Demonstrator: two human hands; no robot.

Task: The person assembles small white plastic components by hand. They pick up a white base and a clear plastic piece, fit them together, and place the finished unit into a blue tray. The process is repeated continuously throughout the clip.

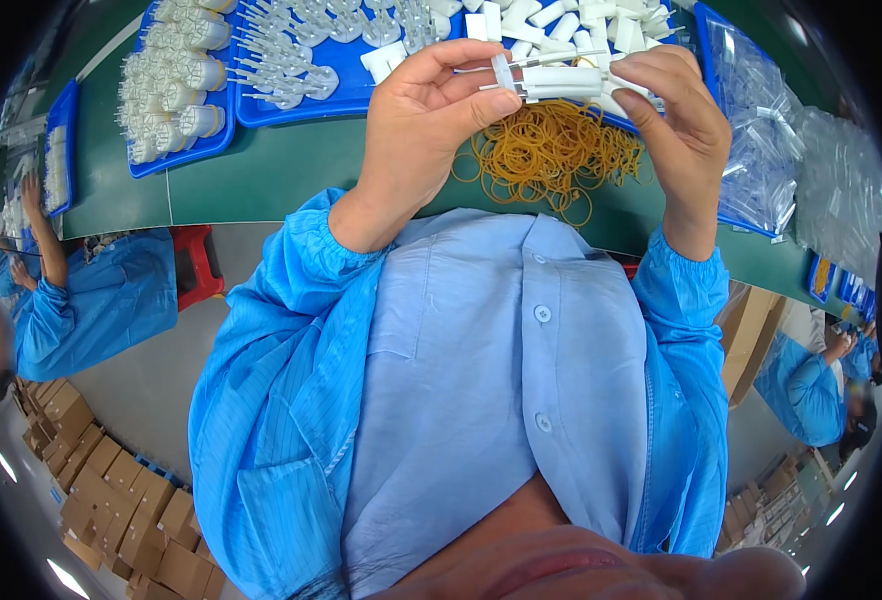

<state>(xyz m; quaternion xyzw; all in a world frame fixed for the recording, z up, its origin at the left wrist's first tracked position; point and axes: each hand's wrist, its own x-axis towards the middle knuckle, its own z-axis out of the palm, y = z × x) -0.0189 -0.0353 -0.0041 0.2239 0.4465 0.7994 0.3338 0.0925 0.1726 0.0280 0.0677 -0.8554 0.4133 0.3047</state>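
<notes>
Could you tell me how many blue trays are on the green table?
At least 4: one at the far left, one with bottles, one behind the hands, one at right; more may be hidden.

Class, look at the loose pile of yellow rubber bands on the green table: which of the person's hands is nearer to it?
Left. The left hand hangs beside the rubber bands; the right hand is slightly farther.

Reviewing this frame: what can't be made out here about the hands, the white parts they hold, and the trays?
- How the white plastic parts join: head view, covered by the left hand and right hand.
- Blue trays at top: cut off by the picture edge, contents too small to identify.
- Clear bags: contents blurred by fisheye rim.
- Yellow rubber bands: partly hidden behind both hands.
</notes>
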